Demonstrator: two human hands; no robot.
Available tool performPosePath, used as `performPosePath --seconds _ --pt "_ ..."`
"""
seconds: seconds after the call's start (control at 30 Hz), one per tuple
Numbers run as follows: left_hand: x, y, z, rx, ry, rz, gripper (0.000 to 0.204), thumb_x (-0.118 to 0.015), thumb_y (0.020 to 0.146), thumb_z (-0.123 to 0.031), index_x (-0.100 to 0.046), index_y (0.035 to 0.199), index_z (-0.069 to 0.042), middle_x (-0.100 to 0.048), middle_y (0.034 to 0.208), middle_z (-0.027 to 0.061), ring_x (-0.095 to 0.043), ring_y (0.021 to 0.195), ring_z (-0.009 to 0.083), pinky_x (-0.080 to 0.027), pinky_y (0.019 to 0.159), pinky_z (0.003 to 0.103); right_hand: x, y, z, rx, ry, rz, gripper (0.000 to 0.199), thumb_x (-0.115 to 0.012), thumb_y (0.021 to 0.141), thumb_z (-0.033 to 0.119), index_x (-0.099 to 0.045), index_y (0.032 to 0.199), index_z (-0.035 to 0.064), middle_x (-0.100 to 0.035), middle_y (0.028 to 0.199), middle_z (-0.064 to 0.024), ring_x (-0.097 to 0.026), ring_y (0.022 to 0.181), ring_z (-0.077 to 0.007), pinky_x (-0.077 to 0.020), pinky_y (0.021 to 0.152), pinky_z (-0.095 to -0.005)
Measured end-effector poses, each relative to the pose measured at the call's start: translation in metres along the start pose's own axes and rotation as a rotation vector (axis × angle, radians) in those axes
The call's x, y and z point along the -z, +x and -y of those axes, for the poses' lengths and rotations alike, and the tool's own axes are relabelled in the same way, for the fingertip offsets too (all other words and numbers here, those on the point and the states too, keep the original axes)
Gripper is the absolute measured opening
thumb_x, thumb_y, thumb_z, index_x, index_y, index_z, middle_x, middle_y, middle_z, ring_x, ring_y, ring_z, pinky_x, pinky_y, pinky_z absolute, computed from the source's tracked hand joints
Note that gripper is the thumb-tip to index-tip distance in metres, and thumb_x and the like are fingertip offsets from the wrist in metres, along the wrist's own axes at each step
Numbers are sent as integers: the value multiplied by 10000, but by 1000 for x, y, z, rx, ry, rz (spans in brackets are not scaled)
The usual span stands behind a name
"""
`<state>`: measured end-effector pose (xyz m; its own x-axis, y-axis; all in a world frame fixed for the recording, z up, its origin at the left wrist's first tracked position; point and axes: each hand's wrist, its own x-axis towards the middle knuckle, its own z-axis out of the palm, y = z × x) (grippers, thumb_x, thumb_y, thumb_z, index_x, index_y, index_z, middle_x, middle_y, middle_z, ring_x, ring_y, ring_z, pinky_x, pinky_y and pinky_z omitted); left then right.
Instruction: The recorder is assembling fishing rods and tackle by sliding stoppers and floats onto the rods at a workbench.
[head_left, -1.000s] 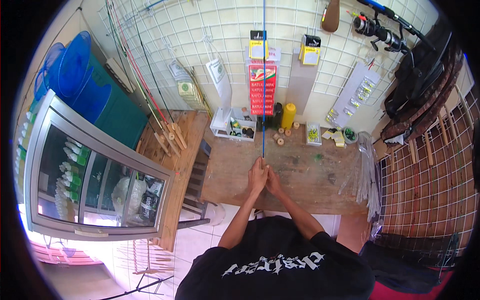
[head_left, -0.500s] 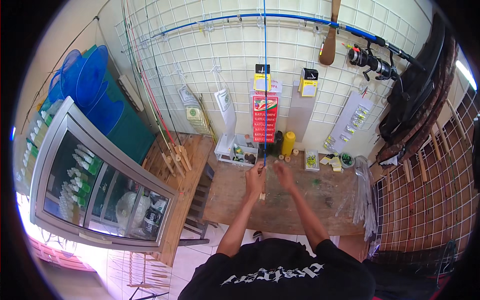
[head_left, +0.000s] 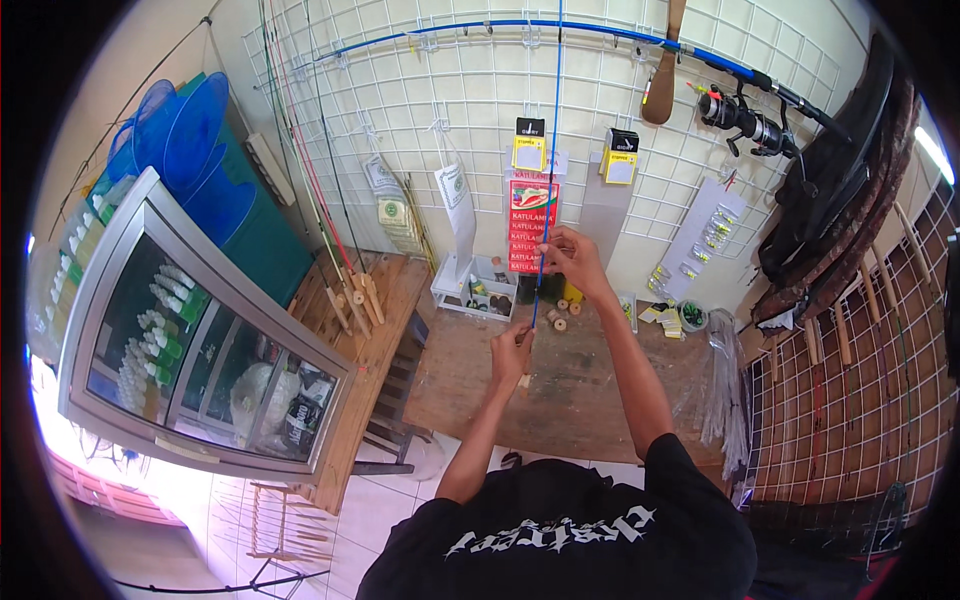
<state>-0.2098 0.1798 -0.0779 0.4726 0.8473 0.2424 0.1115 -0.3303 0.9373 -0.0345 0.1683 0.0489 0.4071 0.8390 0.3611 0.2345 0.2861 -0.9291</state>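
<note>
I hold a thin blue fishing rod (head_left: 553,120) upright over a wooden workbench (head_left: 560,390). My left hand (head_left: 512,348) grips the rod's lower end just above the bench. My right hand (head_left: 570,258) is raised higher and pinches the rod shaft in front of a red hanging package (head_left: 525,215) on the wall grid. The rod's tip runs up past the top of the view.
A white wire grid (head_left: 450,110) covers the wall, with hanging packets, a blue rod and a reel (head_left: 745,120). A small tray (head_left: 478,292) and spools stand at the bench's back. A glass display case (head_left: 190,330), blue nets (head_left: 190,130) and leaning rods stand left.
My hands have come apart: the right hand has slid up the rod while the left stays at its lower end. The view has tilted up toward the wall.
</note>
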Motion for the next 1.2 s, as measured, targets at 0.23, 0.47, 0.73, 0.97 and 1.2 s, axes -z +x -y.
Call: performPosePath --seconds 0.23,0.47,0.73,0.97,1.2 --pt "4 -16 13 69 15 107 202 -693 813 -111 -677 971 14 -698 803 153 -691 752 179 -527 658 283 6 -8 10 -45 36 1 180 -600 877 42 -563 1041 -23 -646 874 -72 -628 792 -107 -564 628 -260" --pt "-2 -20 6 27 -65 88 296 -715 797 -106 -640 1052 26 -697 912 145 -675 809 159 -528 709 278 6 -13 28 -76 31 31 142 -547 909 43 -553 1041 -10 -645 925 -76 -640 839 -136 -576 715 -283" --pt "-4 -22 -14 50 -101 47 276 -687 826 -96 -632 1070 18 -690 876 134 -649 744 126 -513 676 256 5 -13 38 69 9 3 172 -635 858 57 -580 999 -26 -658 823 -58 -609 741 -74 -507 594 -231" --pt "11 -33 -11 37 -63 -21 217 -650 856 -85 -645 1056 0 -695 830 95 -621 737 70 -477 609 232 -15 -18 64 104 6 68 155 -633 853 39 -581 978 -35 -673 839 -76 -645 756 -105 -519 605 -236" --pt "35 -41 -29 -1 -38 -210 160 -638 867 -80 -629 995 16 -698 834 88 -617 731 68 -471 598 231 -46 -7 88 24 161 123 141 -619 854 35 -582 970 -35 -677 840 -104 -681 742 -172 -579 598 -270"
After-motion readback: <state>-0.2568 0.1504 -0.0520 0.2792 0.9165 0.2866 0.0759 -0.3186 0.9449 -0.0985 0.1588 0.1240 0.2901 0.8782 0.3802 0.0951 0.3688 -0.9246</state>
